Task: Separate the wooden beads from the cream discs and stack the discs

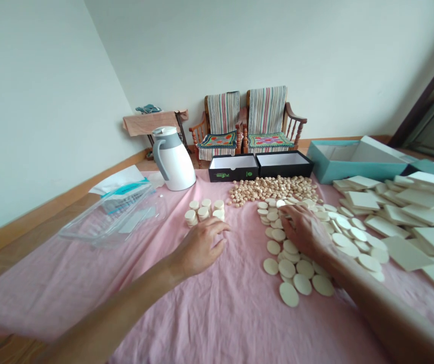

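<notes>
Short stacks of round wooden discs stand in rows on the pink cloth. Just in front of them is my left hand, its thumb and fingers apart and nothing visible in it. My right hand reaches over a loose spread of round wooden discs, fingers bent and close together. At its fingertips a pale disc shows, seemingly pinched; the undersides of the fingers are hidden.
Small wooden beads lie heaped behind the discs. Square wooden tiles pile up at right, near a teal box. Two black boxes stand at the back. A white jug and clear plastic tray are left.
</notes>
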Demonstrator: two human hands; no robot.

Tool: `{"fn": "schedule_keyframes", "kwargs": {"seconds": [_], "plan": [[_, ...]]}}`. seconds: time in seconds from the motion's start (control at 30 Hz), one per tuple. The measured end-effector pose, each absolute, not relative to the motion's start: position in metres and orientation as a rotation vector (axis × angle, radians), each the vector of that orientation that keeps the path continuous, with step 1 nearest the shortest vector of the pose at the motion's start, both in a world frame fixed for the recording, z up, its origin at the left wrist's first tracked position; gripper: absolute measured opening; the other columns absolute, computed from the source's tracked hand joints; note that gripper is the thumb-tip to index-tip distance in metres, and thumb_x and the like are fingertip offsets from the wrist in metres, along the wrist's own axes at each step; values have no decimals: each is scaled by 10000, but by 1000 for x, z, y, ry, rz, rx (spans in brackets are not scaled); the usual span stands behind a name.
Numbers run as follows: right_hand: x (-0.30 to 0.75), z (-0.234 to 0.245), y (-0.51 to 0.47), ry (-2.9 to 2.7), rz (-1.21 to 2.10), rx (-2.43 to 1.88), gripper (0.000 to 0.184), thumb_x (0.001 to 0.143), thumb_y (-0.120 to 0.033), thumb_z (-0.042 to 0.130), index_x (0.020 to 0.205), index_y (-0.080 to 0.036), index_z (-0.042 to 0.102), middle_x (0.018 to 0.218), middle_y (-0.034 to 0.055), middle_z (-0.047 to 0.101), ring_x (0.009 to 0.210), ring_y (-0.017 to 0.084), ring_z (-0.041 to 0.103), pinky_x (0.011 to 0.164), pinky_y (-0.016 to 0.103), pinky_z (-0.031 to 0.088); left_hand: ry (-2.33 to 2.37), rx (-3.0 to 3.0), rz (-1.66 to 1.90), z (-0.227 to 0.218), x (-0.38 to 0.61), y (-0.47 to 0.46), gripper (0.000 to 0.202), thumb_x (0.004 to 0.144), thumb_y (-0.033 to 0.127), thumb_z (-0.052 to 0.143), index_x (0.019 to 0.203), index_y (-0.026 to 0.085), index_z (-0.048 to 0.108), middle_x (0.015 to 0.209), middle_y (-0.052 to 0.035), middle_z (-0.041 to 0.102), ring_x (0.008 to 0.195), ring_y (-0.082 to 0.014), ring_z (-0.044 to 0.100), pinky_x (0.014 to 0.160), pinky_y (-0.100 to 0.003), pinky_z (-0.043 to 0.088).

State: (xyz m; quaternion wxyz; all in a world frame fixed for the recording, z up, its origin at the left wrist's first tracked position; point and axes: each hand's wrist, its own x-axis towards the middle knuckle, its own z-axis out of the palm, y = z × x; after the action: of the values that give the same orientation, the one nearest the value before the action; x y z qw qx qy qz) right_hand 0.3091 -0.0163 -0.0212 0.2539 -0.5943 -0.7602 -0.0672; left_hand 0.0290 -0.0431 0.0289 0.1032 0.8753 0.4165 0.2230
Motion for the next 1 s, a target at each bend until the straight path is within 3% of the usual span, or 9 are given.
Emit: {"fn": "schedule_keyframes", "kwargs": {"seconds": [0.13, 0.27, 0.47, 0.57, 0.77, 1.0], "plan": [[312, -16, -17, -1952, -274, -1699, 312, 891, -302, 380, 1071, -172, 600, 1063, 111, 649, 1013, 255, 551, 847, 390, 402, 1032, 2583, 627, 21, 78, -20, 297, 793, 164, 543, 1085, 178, 592, 1092, -67, 635, 1024, -197, 581, 919, -344, 462], [317, -11, -17, -1857, -372, -1804, 456, 886, -432, 390, 1213, -148, 530, 1184, 143, 607, 1101, 311, 513, 903, 476, 360, 987, 2566, 754, 4, 125, 16, 365, 803, 111, 490, 1162, 142, 551, 1205, -93, 593, 1150, -185, 516, 1021, -341, 397], [319, -15, -17, -2007, -281, -1816, 613, 877, -570, 327, 1333, -175, 436, 1329, 150, 504, 1227, 302, 430, 952, 484, 331, 1141, 2559, 705, -17, 168, 52, 409, 908, 339, 420, 1263, 145, 487, 1294, -101, 543, 1205, -203, 482, 1036, -369, 373], [317, -16, -17, -2119, -230, -1780, 580, 880, -576, 312, 1287, -205, 494, 1326, 128, 514, 1255, 295, 399, 961, 488, 317, 1084, 2586, 638, -19, 167, 53, 367, 929, 293, 373, 1247, 164, 503, 1303, -75, 540, 1212, -177, 475, 1045, -344, 360], [308, -9, -24, -2245, -78, -1654, 508, 868, -544, 373, 1220, -221, 544, 1169, 113, 623, 1076, 263, 547, 904, 428, 359, 992, 2595, 655, -16, 141, 31, 319, 884, 191, 428, 1173, 146, 556, 1169, -96, 622, 1114, -195, 540, 1003, -378, 395], [297, -10, -31, -2285, -144, -1600, 466, 833, -475, 475, 1199, -203, 570, 1183, 113, 619, 1063, 283, 551, 966, 507, 279, 876, 2556, 623, -15, 99, -10, 418, 816, 117, 497, 1231, 162, 507, 1239, -102, 575, 1179, -201, 498, 1016, -382, 402]]}}
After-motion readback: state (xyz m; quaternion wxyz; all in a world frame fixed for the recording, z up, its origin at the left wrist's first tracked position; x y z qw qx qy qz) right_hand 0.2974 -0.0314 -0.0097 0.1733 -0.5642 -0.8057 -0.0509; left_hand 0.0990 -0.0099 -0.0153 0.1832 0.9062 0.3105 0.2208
